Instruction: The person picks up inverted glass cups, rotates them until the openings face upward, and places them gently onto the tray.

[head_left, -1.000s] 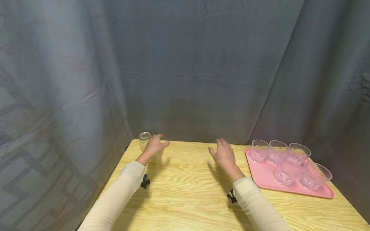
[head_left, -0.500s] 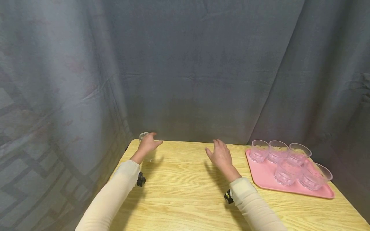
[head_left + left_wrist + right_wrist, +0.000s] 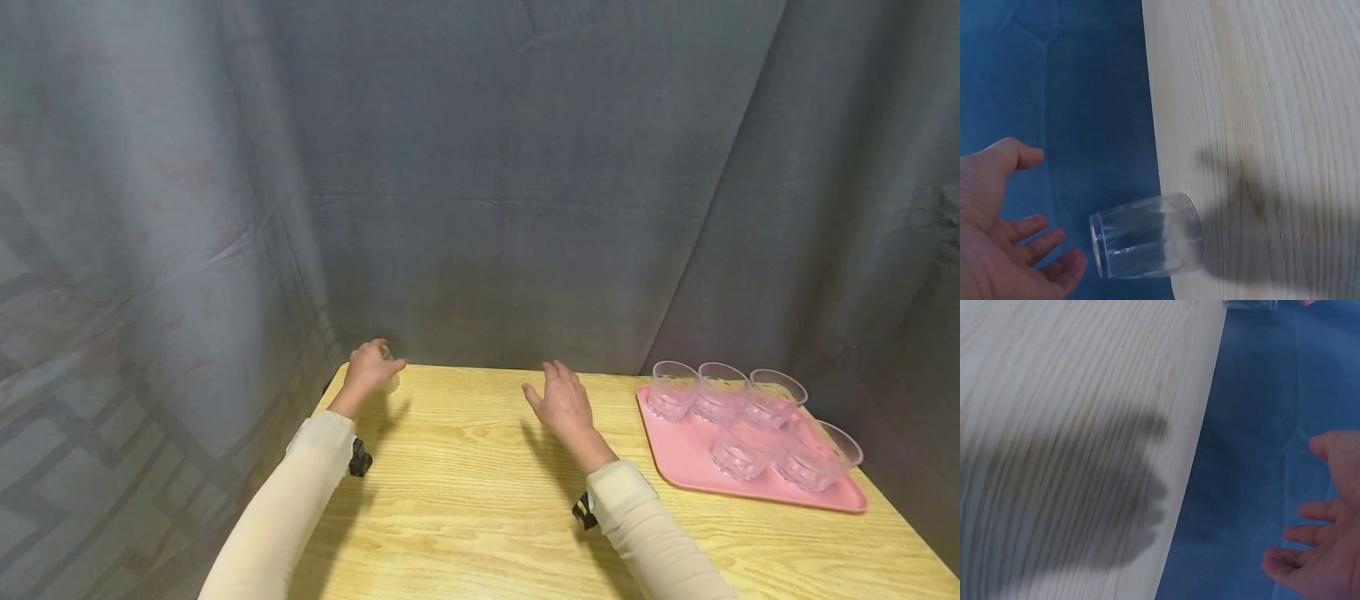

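A clear drinking glass (image 3: pixel 1147 237) stands at the far left corner of the table, its narrower end up. In the head view the glass (image 3: pixel 393 384) is mostly hidden behind my left hand (image 3: pixel 366 372). The left wrist view shows that left hand (image 3: pixel 1007 231) with thumb and fingers spread apart and loosely bent, beside the glass's top end and holding nothing. Over the table's middle hovers my right hand (image 3: pixel 564 404), also holding nothing. Its fingers are relaxed in the right wrist view, where the right hand (image 3: pixel 1329 525) appears at the right edge.
A pink tray (image 3: pixel 686 462) lies on the right side of the wooden table (image 3: pixel 465 492). Several clear glasses (image 3: pixel 746 450) stand on it, wide rims up. Grey curtains (image 3: pixel 480 183) hang behind the table and along both sides.
My left hand has moved left and now covers most of the glass in the head view. The right hand has drifted slightly left. The tray and its glasses stay put.
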Demonstrator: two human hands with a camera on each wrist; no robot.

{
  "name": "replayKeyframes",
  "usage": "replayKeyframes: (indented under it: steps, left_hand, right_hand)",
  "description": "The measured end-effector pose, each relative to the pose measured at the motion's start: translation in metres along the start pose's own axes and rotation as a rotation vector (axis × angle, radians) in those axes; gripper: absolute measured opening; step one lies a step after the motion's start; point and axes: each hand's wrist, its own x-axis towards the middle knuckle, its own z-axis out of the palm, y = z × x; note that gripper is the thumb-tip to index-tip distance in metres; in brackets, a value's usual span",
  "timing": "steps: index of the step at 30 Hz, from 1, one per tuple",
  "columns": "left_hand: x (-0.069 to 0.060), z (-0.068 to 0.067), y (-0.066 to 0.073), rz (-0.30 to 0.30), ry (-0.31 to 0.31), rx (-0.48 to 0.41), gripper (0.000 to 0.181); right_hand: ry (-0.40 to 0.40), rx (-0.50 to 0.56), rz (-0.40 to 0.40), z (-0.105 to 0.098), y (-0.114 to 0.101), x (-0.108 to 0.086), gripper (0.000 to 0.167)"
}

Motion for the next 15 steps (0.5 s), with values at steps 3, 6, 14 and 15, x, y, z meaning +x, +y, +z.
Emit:
replayKeyframes:
  steps: [3,6,14,15]
  left_hand:
    - [0.003,-0.002,-0.004,-0.016,0.009,0.001,0.074]
    - [0.005,-0.003,-0.008,-0.025,0.013,-0.009,0.074]
    - [0.011,-0.006,-0.023,-0.028,0.069,-0.014,0.075]
    - [0.011,-0.006,-0.025,-0.031,0.070,-0.019,0.076]
  right_hand:
    - [0.004,0.009,-0.001,0.000,-0.002,0.000,0.068]
    - [-0.002,0.014,0.002,0.001,-0.005,-0.001,0.068]
    - [-0.015,0.026,-0.001,0.008,-0.012,-0.006,0.069]
    - [-0.013,0.026,-0.002,0.009,-0.013,-0.006,0.068]
